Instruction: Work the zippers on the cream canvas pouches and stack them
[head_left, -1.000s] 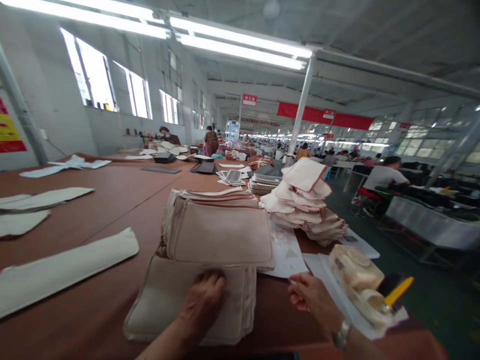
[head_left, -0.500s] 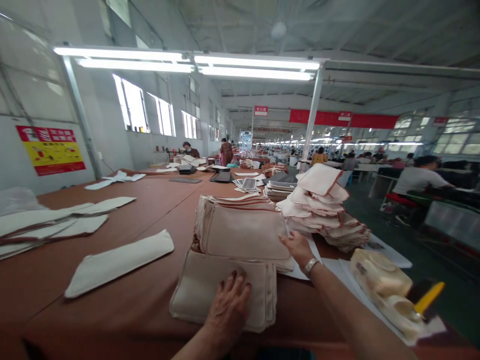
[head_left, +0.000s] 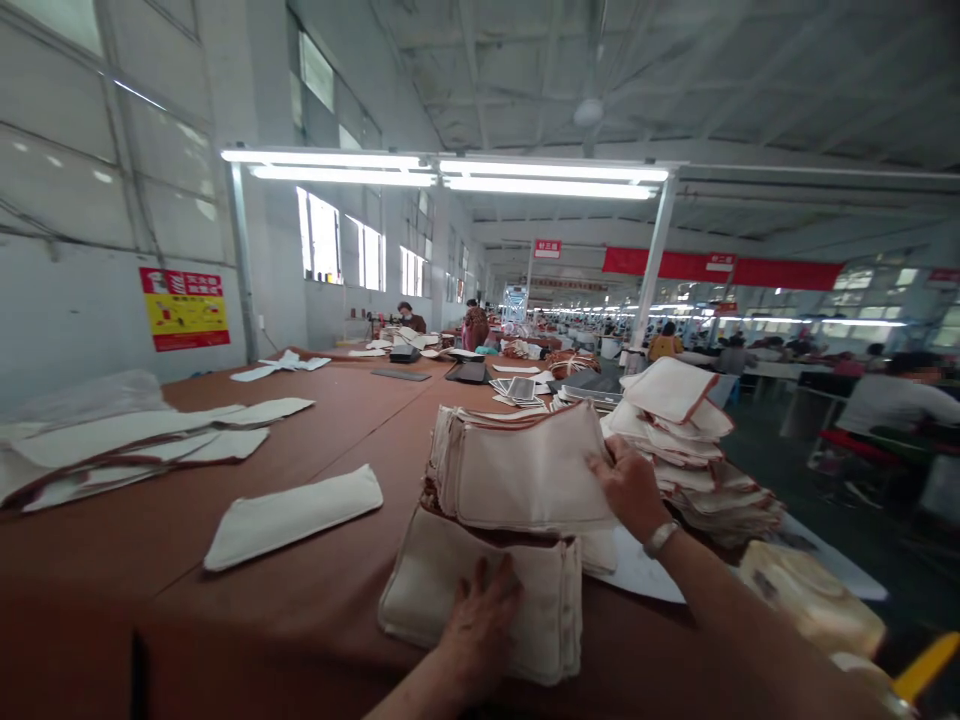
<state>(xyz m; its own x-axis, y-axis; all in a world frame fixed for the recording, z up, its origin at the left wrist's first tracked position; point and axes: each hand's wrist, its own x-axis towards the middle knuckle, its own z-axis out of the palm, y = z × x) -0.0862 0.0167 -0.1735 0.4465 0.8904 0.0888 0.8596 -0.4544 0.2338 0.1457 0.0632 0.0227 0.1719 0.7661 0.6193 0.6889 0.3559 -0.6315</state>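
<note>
My left hand (head_left: 484, 615) lies spread on the top of the near stack of cream fabric panels (head_left: 420, 585). Behind that stack stands another pile, and my right hand (head_left: 630, 485) pinches the right edge of its top cream panel (head_left: 532, 470). That panel is lifted at its right side and bends a little. Both piles have brown edges showing between layers. Right of my right hand rises a taller, uneven stack of cream pieces with brown trim (head_left: 671, 390).
One long cream piece (head_left: 296, 515) lies on the brown table (head_left: 337, 570), with more strips (head_left: 135, 440) at the far left. White sheets, a pale plastic container (head_left: 814, 600) and a yellow-handled object (head_left: 926, 665) are at the right. People sit and stand farther back.
My right hand has closed on the edge of the rear pile's top panel and raised it. My left hand stays on the near stack. The camera view has shifted left and up.
</note>
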